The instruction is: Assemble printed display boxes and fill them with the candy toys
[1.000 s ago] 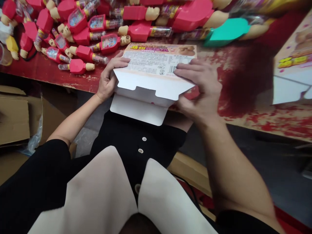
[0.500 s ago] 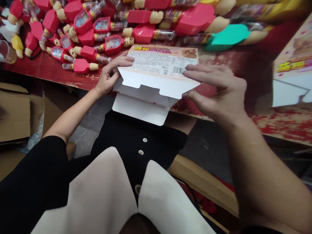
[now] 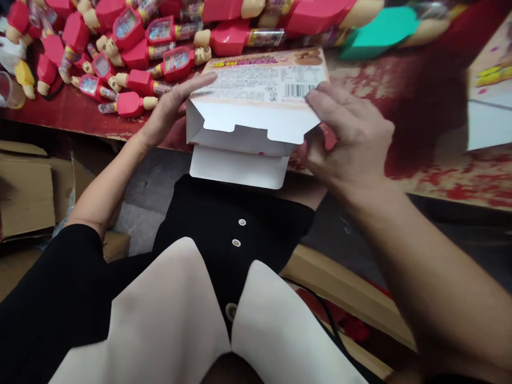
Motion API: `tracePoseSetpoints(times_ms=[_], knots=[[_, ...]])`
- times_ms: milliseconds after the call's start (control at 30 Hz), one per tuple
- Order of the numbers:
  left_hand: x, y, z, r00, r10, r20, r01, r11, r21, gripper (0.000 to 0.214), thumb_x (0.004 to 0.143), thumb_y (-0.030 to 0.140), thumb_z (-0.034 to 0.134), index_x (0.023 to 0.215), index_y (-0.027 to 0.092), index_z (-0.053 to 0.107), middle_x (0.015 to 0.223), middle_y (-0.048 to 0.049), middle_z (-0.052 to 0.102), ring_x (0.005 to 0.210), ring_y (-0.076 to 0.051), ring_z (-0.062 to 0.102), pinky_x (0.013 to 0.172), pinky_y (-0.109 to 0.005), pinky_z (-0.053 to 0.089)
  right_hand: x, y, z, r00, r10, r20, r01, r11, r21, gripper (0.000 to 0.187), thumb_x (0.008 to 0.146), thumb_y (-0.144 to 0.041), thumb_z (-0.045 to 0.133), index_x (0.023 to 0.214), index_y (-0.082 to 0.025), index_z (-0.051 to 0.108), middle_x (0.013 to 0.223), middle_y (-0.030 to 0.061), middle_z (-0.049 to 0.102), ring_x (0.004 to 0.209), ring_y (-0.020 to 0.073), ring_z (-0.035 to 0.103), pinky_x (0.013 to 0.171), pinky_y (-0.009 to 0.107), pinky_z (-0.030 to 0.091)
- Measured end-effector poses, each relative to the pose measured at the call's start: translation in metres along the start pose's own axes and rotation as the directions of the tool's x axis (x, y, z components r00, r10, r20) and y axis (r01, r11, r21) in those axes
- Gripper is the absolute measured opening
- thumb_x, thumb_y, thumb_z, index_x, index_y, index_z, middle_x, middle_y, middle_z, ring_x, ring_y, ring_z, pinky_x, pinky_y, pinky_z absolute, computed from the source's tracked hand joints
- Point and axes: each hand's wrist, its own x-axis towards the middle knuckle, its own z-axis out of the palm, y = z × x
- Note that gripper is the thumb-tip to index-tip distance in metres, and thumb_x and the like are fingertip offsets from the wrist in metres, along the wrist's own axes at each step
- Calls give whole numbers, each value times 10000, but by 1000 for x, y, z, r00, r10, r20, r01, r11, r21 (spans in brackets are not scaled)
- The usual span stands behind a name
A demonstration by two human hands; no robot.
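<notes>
A flattened brown corrugated cardboard box [image 3: 28, 192] is seen at far left, below the worn red-painted table [image 3: 80, 125]. A clear plastic cup [image 3: 8, 90] is placed at the table's left end. Many red-and-cream plastic toy dispensers with clear tubes [image 3: 132, 104] are heaped along the table's back, just past the work area.

The left hand [image 3: 168, 109] is held open, fingers spread, with the fingertips laid on the carton's printed face; no clench is seen. Black-and-white clothing [image 3: 236, 234] is visible on the person's lap, below the carton. A white paperboard carton with a pink-and-cream printed panel and barcode [image 3: 256, 90] is held at the table's front edge, overhanging toward the lap, with white end flaps opened and hanging down.

The right hand [image 3: 352, 133] is grasping the carton's right side, fingers on top beside the barcode and thumb beneath. A teal-and-cream plastic toy dispenser [image 3: 378, 32] is seen behind it. A pink printed paperboard sheet [image 3: 490, 90] lies at far right on the table.
</notes>
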Motion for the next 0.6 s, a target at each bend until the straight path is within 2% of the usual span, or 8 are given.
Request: tracePoseSetpoints(times_ms=[100, 167, 200, 300, 367, 433, 533, 600], knots=[[-1, 23, 6, 1000, -8, -12, 10, 984, 176, 659, 809, 676, 737, 1279, 217, 685, 1477, -126, 561, 1457, -353, 466, 1265, -545, 310, 0, 11, -22, 976, -152, 158, 121, 974, 190, 716, 941, -533, 565, 1575, -231, 428, 1637, 99, 388, 1549, 282, 339, 1262, 506, 345], [0, 34, 12, 999, -11, -35, 20, 967, 254, 667, 742, 618, 828, 1248, 209, 680, 1421, -135, 582, 1405, -338, 509, 1233, -510, 364, 6, 11, -28, 960, -185, 211, 130, 959, 251, 807, 896, -710, 582, 1572, -297, 427, 1655, 69, 362, 1553, 302, 327, 1268, 539, 317], [1, 37, 15, 999, -15, -37, 25, 960, 278, 660, 740, 605, 835, 1244, 212, 674, 1383, -125, 598, 1380, -331, 526, 1218, -507, 382, 11, 8, -27, 965, -164, 203, 116, 966, 232, 809, 881, -728, 601, 1548, -292, 461, 1636, 76, 396, 1534, 307, 364, 1269, 537, 316], [7, 32, 22, 998, -21, -66, 42, 945, 324, 586, 771, 585, 814, 1222, 241, 671, 1284, -77, 632, 1312, -324, 563, 1186, -525, 407, 22, -9, -5, 994, -14, 105, 12, 1000, 22, 703, 869, -577, 713, 1442, -197, 569, 1506, 135, 547, 1428, 332, 494, 1225, 529, 381], [11, 23, 26, 995, -24, -99, 59, 929, 365, 514, 803, 566, 788, 1190, 245, 680, 1252, -70, 637, 1282, -333, 568, 1172, -538, 412, 25, -20, 12, 995, 93, 38, -89, 990, -111, 554, 899, -447, 698, 1374, -176, 612, 1428, 144, 603, 1352, 351, 545, 1135, 545, 455], [14, 13, 30, 991, -33, -131, 84, 912, 402, 461, 832, 552, 762, 1162, 240, 685, 1250, -77, 635, 1297, -344, 544, 1179, -542, 399, 25, -27, 22, 991, 132, -10, -131, 978, -161, 490, 914, -373, 665, 1360, -175, 613, 1411, 148, 605, 1324, 363, 551, 1072, 553, 484], [10, 3, 39, 985, -49, -167, 110, 918, 381, 484, 852, 570, 736, 1208, 254, 647, 1318, -73, 617, 1363, -329, 482, 1233, -528, 345, 24, -32, 22, 993, 118, 13, -115, 982, -151, 505, 913, -300, 649, 1402, -199, 577, 1446, 145, 573, 1337, 357, 518, 1066, 549, 481], [0, -1, 50, 962, -55, -267, 148, 928, 342, 629, 811, 606, 770, 1308, 271, 577, 1409, -73, 568, 1441, -317, 409, 1276, -510, 289, 27, -38, 15, 983, 179, 32, -172, 972, -159, 477, 923, -287, 633, 1391, -210, 588, 1457, 163, 559, 1303, 369, 519, 987, 548, 514]])
